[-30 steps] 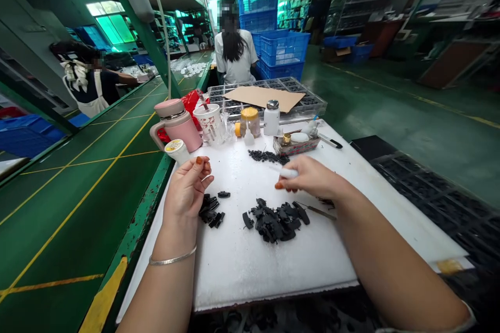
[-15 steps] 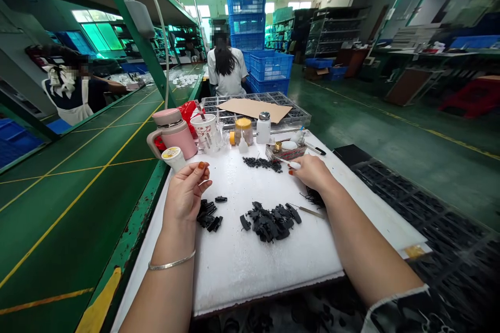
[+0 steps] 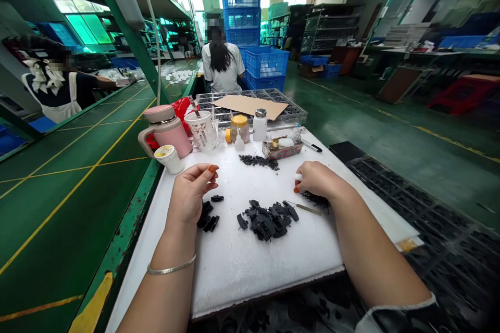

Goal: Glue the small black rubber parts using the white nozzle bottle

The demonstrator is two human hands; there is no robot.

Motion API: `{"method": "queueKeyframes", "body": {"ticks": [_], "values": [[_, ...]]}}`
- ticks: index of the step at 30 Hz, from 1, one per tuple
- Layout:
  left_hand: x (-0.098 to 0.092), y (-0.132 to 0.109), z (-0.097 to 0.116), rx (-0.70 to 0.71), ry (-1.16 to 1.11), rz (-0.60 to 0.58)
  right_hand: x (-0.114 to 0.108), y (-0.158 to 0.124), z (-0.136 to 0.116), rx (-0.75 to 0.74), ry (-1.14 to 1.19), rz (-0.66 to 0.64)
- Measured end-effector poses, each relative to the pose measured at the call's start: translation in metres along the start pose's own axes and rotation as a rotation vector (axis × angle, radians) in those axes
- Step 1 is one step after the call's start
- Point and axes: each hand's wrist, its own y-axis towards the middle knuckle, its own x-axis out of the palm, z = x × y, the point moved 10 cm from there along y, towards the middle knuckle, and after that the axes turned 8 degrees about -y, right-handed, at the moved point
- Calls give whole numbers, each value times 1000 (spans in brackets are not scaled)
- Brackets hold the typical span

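Note:
My left hand (image 3: 189, 195) hovers over the white foam board (image 3: 250, 260), thumb and forefinger pinched together on something too small to make out. A small stack of black plastic parts (image 3: 209, 220) lies just under it, with a single piece (image 3: 217, 198) beside it. My right hand (image 3: 319, 179) is closed around a small white tool (image 3: 298, 177); it rests near a tuft of thin dark bits (image 3: 317, 199). Between the hands sits a larger heap of black parts (image 3: 269, 216). A thin metal pin (image 3: 307, 208) lies to the right of that heap.
At the board's far edge stand a pink mug (image 3: 167, 130), a white cup (image 3: 200, 124), a small jar (image 3: 169, 157), a yellow-lidded jar (image 3: 239, 127), a white bottle (image 3: 259, 124) and a little tin (image 3: 282, 149). Black trays (image 3: 410, 192) lie to the right. A green conveyor (image 3: 78, 166) runs on the left, and two people work beyond it.
My right hand reached out toward the little tin and has drawn back beside the heap, still holding the white tool. My left hand has barely moved. The view has tilted up.

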Motion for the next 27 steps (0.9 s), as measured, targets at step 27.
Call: {"method": "queueKeyframes", "body": {"ticks": [27], "values": [[195, 24, -88, 366, 1334, -737, -57, -9, 28, -152, 1177, 451]]}}
